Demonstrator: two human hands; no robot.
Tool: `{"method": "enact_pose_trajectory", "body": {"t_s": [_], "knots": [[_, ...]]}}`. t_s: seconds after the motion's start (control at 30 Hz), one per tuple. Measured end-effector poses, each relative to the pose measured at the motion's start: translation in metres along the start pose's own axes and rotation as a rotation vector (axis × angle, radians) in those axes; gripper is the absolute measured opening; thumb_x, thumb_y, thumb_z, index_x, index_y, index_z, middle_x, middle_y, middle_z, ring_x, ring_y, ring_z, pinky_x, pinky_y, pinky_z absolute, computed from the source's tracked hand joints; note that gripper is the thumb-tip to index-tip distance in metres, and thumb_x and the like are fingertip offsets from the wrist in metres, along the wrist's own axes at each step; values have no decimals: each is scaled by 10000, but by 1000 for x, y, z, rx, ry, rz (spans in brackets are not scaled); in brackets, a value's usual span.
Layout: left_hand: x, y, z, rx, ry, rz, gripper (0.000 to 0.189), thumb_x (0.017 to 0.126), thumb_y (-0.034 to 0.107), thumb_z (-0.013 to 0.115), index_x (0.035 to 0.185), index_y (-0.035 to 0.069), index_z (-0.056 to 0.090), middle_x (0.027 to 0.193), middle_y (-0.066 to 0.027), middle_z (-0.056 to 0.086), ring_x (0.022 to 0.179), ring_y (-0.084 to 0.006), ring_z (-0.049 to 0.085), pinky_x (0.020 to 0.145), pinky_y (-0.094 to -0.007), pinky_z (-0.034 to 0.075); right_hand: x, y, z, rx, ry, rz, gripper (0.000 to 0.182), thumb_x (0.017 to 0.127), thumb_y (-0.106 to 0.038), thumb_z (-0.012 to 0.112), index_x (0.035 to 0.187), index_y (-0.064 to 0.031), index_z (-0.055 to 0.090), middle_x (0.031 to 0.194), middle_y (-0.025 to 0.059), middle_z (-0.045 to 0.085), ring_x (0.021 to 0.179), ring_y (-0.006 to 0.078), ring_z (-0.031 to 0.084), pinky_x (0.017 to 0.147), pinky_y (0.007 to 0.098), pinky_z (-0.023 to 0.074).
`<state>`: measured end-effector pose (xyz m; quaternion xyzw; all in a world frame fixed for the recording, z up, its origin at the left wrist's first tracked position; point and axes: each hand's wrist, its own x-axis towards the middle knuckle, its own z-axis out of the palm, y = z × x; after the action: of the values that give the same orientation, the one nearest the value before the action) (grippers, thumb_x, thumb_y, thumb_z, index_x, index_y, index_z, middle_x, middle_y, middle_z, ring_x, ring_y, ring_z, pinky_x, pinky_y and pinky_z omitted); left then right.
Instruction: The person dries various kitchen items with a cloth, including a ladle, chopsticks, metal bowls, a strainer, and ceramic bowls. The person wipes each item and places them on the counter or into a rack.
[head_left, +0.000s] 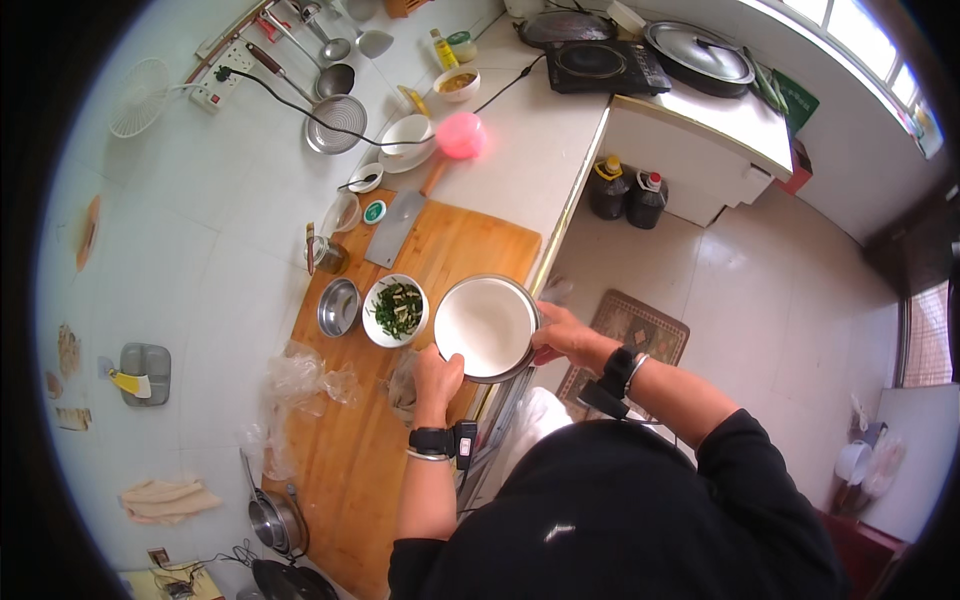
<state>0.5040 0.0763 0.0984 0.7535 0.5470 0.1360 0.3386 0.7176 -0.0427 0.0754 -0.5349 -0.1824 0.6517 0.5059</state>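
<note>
Both my hands grip a round pot (486, 328) with a pale, smooth inside, tilted near the front edge of the wooden board. My left hand (439, 375) has its thumb over the near left rim. On the pot's right side, my right hand (562, 337) holds the wall. Just left of the pot stands a white bowl (367, 319) of chopped greens with pale strips. Beside that bowl is a small steel bowl (339, 307). A cleaver (395, 229) lies at the board's far end. A crumpled cloth (403, 386) is next to my left hand.
Plastic bags (307, 379) and a glass jar (330, 255) sit along the wall side. Steel pots (276, 521) stand at the board's near end. Farther off are an induction cooker (607, 67), a lidded pan (699, 56) and a soup bowl (457, 84). Two large bottles (609, 191) stand on the floor.
</note>
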Motion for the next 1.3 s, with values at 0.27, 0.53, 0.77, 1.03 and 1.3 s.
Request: {"method": "enact_pose_trajectory", "body": {"t_s": [0.27, 0.53, 0.77, 1.03, 1.3], "knots": [[99, 23, 27, -15, -31, -31, 311, 711, 185, 569, 822, -93, 655, 786, -287, 653, 776, -416, 651, 735, -430, 511, 77, -60, -48, -11, -36, 113, 584, 796, 13, 560, 1357, -102, 446, 1067, 148, 634, 873, 272, 676, 755, 370, 584], [166, 68, 22, -19, -103, -177, 276, 717, 172, 574, 777, -85, 657, 686, -233, 661, 615, -328, 670, 651, -376, 535, 138, -115, -71, -68, -138, 178, 566, 803, -22, 557, 1353, -90, 440, 1149, 125, 611, 929, 254, 670, 766, 341, 581], [214, 79, 12, 2, -69, -309, 261, 741, 131, 554, 815, -93, 666, 646, -198, 661, 588, -285, 687, 598, -345, 559, 198, -146, -81, -74, -340, 167, 545, 814, -95, 560, 1343, -92, 426, 1130, 137, 612, 911, 252, 674, 765, 348, 573], [245, 99, -5, 23, -102, -482, 278, 719, 110, 538, 841, -99, 675, 786, -281, 666, 669, -356, 689, 665, -372, 560, 255, -175, -92, -248, -570, 322, 512, 843, -213, 596, 1306, -98, 408, 1119, 132, 595, 901, 259, 655, 777, 421, 554], [261, 76, 20, 210, 12, -344, 309, 701, 120, 541, 866, -106, 671, 908, -347, 625, 902, -458, 624, 824, -453, 504, 313, -235, -117, -868, -699, 363, 441, 863, -303, 641, 1214, -45, 570, 1157, 132, 612, 866, 246, 687, 649, 334, 580]]}}
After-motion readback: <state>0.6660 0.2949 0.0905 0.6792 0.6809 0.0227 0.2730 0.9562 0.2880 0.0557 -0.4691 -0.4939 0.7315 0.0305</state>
